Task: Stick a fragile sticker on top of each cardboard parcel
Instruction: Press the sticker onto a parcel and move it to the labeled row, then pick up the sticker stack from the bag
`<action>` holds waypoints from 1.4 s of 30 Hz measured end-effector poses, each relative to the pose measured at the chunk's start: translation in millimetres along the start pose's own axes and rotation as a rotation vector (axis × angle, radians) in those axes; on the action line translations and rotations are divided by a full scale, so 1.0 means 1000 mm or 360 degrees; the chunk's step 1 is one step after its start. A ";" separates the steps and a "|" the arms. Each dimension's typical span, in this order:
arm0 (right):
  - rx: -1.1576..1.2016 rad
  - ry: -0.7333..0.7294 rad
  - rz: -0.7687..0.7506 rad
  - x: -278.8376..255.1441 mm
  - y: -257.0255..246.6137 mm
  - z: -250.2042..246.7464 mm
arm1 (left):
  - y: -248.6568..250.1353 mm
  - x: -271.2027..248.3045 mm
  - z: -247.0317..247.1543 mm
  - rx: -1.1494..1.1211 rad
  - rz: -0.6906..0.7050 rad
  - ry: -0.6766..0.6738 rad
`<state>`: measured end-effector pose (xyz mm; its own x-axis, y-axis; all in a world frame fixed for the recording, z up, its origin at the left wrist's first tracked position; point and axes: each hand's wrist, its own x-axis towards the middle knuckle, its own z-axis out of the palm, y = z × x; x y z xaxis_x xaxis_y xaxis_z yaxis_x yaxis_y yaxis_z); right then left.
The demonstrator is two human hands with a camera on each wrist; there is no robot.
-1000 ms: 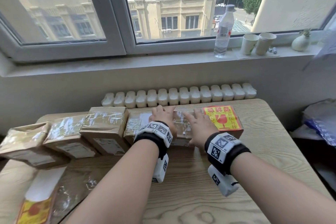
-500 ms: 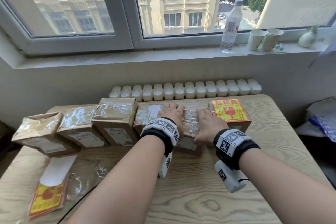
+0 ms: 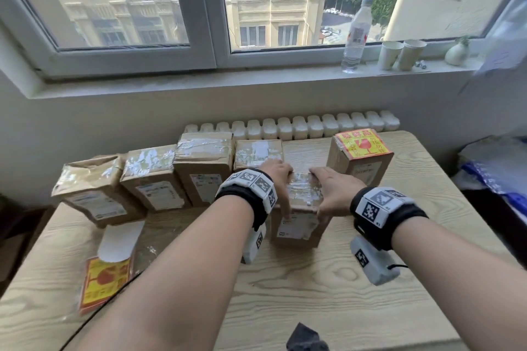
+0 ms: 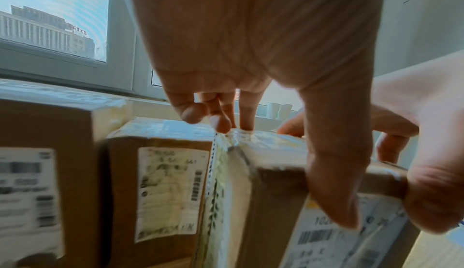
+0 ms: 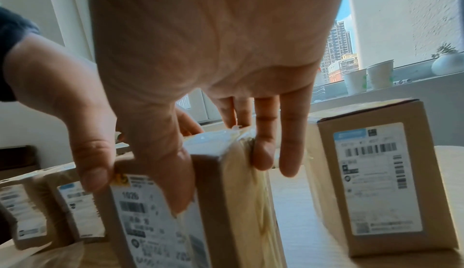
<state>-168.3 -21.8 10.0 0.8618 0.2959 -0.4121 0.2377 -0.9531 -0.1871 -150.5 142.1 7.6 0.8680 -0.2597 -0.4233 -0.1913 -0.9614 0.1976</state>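
Both hands grip one taped cardboard parcel [image 3: 298,225] with no sticker on top, standing nearer to me than the row. My left hand [image 3: 281,179] has its fingers on the parcel's [image 4: 273,202] top and its thumb down the front. My right hand [image 3: 328,189] holds the parcel's [image 5: 226,202] right side, thumb on the front label. To the right stands a parcel [image 3: 360,164] with a yellow-red fragile sticker [image 3: 361,142] on top. Several bare parcels [image 3: 151,177] line up on the left. A sheet of fragile stickers [image 3: 104,279] lies at the front left.
The wooden table [image 3: 328,302] ends at a white radiator [image 3: 293,127] below the windowsill. A water bottle [image 3: 356,34], two paper cups [image 3: 402,54] and a small vase [image 3: 457,51] stand on the sill. Clear plastic wrap [image 3: 148,251] lies by the sticker sheet.
Both hands have drawn the parcel toward me out of the row, leaving a gap beside the stickered parcel. My view has shifted left and closer.
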 end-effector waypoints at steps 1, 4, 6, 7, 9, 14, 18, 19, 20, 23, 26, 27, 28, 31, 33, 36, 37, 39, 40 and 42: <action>0.0000 -0.0018 -0.0013 -0.001 -0.008 0.005 | -0.007 -0.006 0.004 -0.0013 0.0002 0.0001; -0.0037 -0.0035 -0.0076 0.000 -0.034 0.019 | -0.032 -0.027 0.017 -0.0054 -0.0053 0.0017; -0.0080 -0.0034 -0.0120 0.001 -0.051 0.027 | -0.048 -0.041 0.028 -0.0103 -0.0120 0.0030; -0.0098 -0.0040 -0.0141 0.002 -0.057 0.031 | -0.055 -0.047 0.033 -0.0122 -0.0145 0.0031; -0.0145 -0.0048 -0.0176 0.002 -0.067 0.037 | -0.065 -0.058 0.041 -0.0173 -0.0185 0.0029; -0.0258 -0.0073 -0.0235 0.001 -0.077 0.040 | -0.073 -0.070 0.049 -0.0294 -0.0239 0.0048; -0.0295 -0.0196 -0.0284 0.008 -0.076 0.038 | -0.070 -0.074 0.051 -0.0355 -0.0284 -0.0062; -0.0302 -0.0219 -0.0290 0.011 -0.077 0.038 | -0.070 -0.075 0.053 -0.0374 -0.0292 -0.0082; -0.0316 -0.0227 -0.0296 0.013 -0.078 0.038 | -0.070 -0.075 0.054 -0.0385 -0.0296 -0.0084; -0.0359 -0.0245 -0.0304 0.017 -0.087 0.034 | -0.072 -0.077 0.054 -0.0446 -0.0271 -0.0070; -0.0292 -0.0092 -0.0353 0.018 -0.105 0.026 | -0.081 -0.085 0.046 -0.0629 -0.0214 -0.0069; -0.0189 0.0009 -0.0395 0.018 -0.113 0.024 | -0.088 -0.089 0.042 -0.0722 -0.0215 -0.0075; -0.0056 0.0100 -0.0444 0.018 -0.123 0.022 | -0.098 -0.093 0.038 -0.0814 -0.0233 -0.0083; 0.0187 0.0247 -0.0595 0.022 -0.163 0.020 | -0.137 -0.107 0.032 -0.0968 -0.0347 -0.0025; 0.0233 0.0282 -0.0654 0.025 -0.193 0.024 | -0.168 -0.116 0.034 -0.0985 -0.0452 0.0094; 0.0279 0.0236 -0.0642 0.032 -0.237 0.036 | -0.218 -0.130 0.044 -0.0907 -0.0598 0.0216; 0.0285 0.0196 -0.0606 0.036 -0.251 0.043 | -0.236 -0.135 0.049 -0.0890 -0.0639 0.0221; 0.0295 0.0094 -0.0481 0.049 -0.271 0.057 | -0.270 -0.145 0.061 -0.0892 -0.0732 0.0226; 0.0311 0.0035 -0.0388 0.056 -0.279 0.065 | -0.287 -0.150 0.068 -0.0920 -0.0783 0.0237; 0.0333 -0.0075 -0.0175 0.075 -0.288 0.085 | -0.318 -0.157 0.082 -0.0991 -0.0881 0.0281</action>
<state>-210.0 280.3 -42.7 0.8129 0.4042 -0.4193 0.2266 -0.8827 -0.4116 -263.6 481.1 -61.5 0.8307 0.3011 -0.4682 0.5240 -0.7071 0.4748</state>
